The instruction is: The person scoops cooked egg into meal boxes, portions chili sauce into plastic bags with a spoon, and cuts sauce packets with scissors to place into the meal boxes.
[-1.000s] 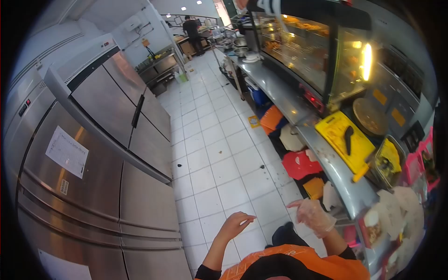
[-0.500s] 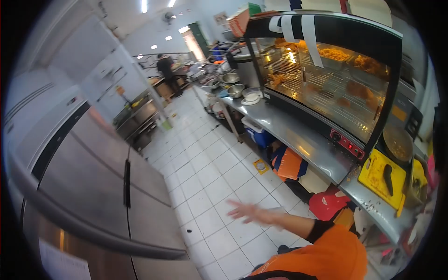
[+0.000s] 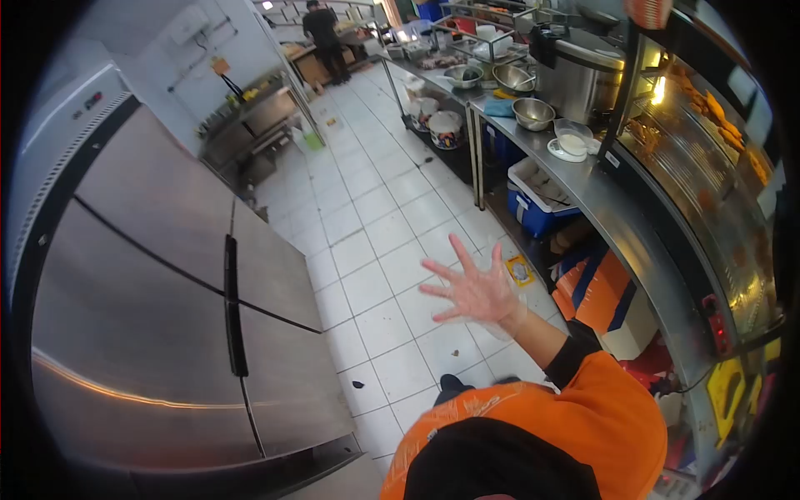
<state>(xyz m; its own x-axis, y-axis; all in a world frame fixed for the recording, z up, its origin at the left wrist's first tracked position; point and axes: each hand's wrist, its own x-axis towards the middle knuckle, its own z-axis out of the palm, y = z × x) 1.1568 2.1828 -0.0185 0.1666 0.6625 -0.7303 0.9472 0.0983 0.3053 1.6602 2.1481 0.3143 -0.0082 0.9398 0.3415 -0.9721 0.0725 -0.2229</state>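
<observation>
My right hand (image 3: 475,290) is stretched out over the white tiled floor (image 3: 367,279), its fingers spread wide. A thin clear plastic glove seems to cover it, loose at the wrist. Nothing is in the hand, and it touches nothing. My arm comes from an orange shirt (image 3: 600,408) with a black cuff at the elbow. Beyond the hand, a yellow-framed piece (image 3: 521,271) lies on the floor. A black brim (image 3: 500,458) shows at the bottom. My left hand is out of view.
On the left stands a steel fridge (image 3: 150,292) with black handles. Along the right runs a steel counter (image 3: 608,196) with bowls (image 3: 533,114), a large pot (image 3: 579,79) and a lit food warmer (image 3: 692,158). A blue cooler (image 3: 533,208) sits below. Another person (image 3: 323,42) stands far back.
The view has swung right and downward. My right hand has turned, and its fingers are spread wider. More of the shirt and the black brim shows now.
</observation>
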